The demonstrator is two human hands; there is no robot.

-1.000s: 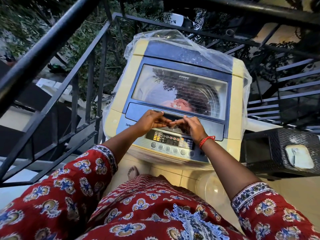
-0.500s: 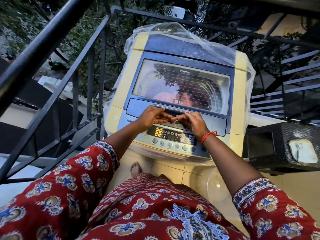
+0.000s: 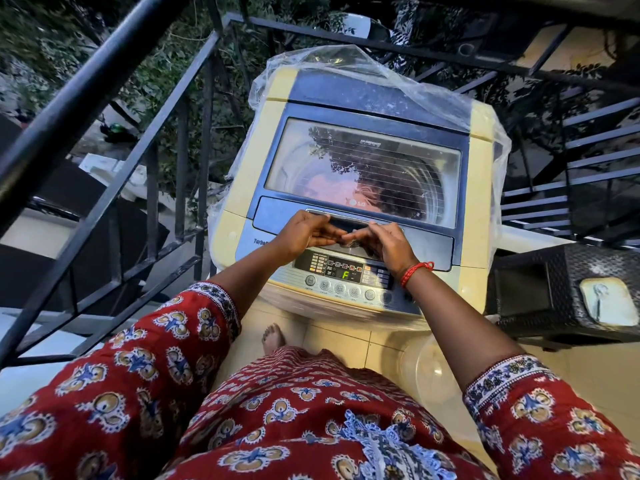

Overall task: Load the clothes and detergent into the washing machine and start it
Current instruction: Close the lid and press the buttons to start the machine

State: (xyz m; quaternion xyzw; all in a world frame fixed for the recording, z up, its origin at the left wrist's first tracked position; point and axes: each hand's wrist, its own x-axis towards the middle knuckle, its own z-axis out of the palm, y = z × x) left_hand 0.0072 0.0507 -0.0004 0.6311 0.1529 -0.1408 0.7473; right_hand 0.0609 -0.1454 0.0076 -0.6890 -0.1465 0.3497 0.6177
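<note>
The top-loading washing machine [image 3: 242,188] is cream and blue, and its glass lid [image 3: 363,168] is down. Pink cloth [image 3: 325,188] shows through the glass in the drum. My left hand [image 3: 304,233] and my right hand [image 3: 388,244] meet fingertip to fingertip over the lid handle [image 3: 346,218]. Together they pinch a small shiny thing [image 3: 353,242]; I cannot tell what it is. The control panel [image 3: 346,275] below my hands is lit and shows a green "F".
A clear plastic cover [image 3: 398,84] is pushed back over the machine's rear. Black metal railings [image 3: 104,133] run along the left, and stairs [image 3: 588,150] are at the right. A dark woven stool [image 3: 540,282] stands right of the machine. My bare foot [image 3: 273,337] is on the tiled floor.
My hands have stayed together at the lid handle. The view has shifted slightly, and the display now shows a green "F".
</note>
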